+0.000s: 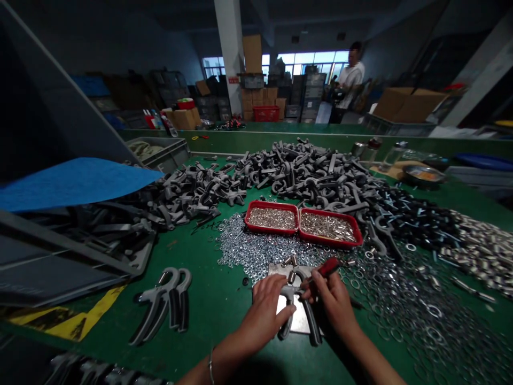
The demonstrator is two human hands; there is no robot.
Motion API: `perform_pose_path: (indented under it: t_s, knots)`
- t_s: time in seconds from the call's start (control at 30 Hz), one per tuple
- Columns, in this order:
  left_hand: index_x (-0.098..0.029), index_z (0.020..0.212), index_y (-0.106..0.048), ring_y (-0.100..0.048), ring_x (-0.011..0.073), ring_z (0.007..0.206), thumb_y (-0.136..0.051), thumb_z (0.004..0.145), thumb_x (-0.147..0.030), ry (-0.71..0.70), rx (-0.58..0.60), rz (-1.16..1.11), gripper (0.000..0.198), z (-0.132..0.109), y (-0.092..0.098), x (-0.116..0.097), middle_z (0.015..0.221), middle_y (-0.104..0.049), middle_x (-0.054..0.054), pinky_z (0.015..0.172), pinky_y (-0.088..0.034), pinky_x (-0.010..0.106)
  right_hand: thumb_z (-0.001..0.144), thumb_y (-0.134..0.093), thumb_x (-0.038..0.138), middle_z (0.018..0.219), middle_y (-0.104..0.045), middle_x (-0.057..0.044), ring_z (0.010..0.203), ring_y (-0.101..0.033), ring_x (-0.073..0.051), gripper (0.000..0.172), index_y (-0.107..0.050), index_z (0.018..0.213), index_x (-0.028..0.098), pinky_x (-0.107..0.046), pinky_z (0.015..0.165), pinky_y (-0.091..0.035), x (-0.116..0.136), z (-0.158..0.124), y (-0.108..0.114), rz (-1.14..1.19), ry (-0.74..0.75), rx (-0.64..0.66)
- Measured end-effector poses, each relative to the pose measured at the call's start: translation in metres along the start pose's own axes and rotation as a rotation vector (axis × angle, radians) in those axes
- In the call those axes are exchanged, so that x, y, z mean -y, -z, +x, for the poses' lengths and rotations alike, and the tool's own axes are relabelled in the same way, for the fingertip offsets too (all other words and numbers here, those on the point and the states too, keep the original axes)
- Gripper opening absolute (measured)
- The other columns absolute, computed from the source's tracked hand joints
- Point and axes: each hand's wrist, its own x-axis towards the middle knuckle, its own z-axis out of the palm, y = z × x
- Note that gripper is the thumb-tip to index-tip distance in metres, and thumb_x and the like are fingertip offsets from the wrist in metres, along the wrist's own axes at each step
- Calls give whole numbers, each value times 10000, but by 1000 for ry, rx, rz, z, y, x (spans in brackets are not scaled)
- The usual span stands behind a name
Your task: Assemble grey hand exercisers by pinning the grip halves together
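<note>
Table (218, 307), green, is filled at the back by a big heap of grey handles (304, 174). Near its left edge, a grey bin (72, 262) is set. Two red trays (272, 231) are placed side by side. Nearer, a metal plate (300, 321) is laid, with green room left beside it. On it, a hand grip (312, 323) is held by the left hand (262, 307), thumb and fingers bent around it. A red-handled tool (330, 266) is pinched by the right hand (335, 302). Right-side room is taken by little rings (435, 310).
</note>
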Motion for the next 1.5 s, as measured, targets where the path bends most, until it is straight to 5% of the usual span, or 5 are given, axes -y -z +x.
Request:
perform_pose_path:
  t_s: [0.47, 0.83, 1.1, 1.3, 1.5]
  knots:
    - [-227, 1364, -460, -395, 281, 1357, -640, 905, -270, -8, -20, 4, 495, 0, -2, -1, 1418, -507, 101, 1140, -294, 520, 846, -596, 426, 725, -670, -49, 657, -643, -274, 190, -591, 899, 243, -353, 645, -448, 1, -3, -11, -517, 190, 41]
    - [-246, 1321, -534, -476, 301, 1246, -606, 914, -304, 15, -22, 112, 418, 9, 9, -15, 1325, -568, 86, 1079, -362, 514, 990, -253, 569, 558, -628, 35, 341, -499, -170, 347, -456, 964, 290, -292, 402, -436, 54, -34, -23, -36, 100, 245]
    - [-219, 1361, -502, -486, 311, 1256, -654, 895, -346, -54, 76, 103, 507, 7, 23, -13, 1362, -557, 115, 1070, -387, 517, 846, -520, 664, 574, -640, 2, 519, -606, -212, 417, -569, 815, 251, -311, 490, -479, 25, 31, 81, -538, 13, -124]
    - [-217, 1135, -653, -610, 221, 1062, -516, 988, -251, -147, 30, 365, 204, 92, 84, -4, 1083, -684, 62, 984, -452, 394, 739, -664, 597, 915, -729, -142, 829, -676, -361, 420, -671, 935, 226, -454, 715, -507, 21, 39, 154, -917, 85, -247]
    - [-111, 1018, -676, -643, 238, 999, -592, 953, -215, -18, -40, 667, 149, 200, 116, 30, 1061, -677, 128, 919, -511, 436, 974, -457, 387, 966, -695, -95, 917, -651, -263, 270, -683, 964, 239, -395, 834, -522, 65, 87, 92, -1149, 555, 70]
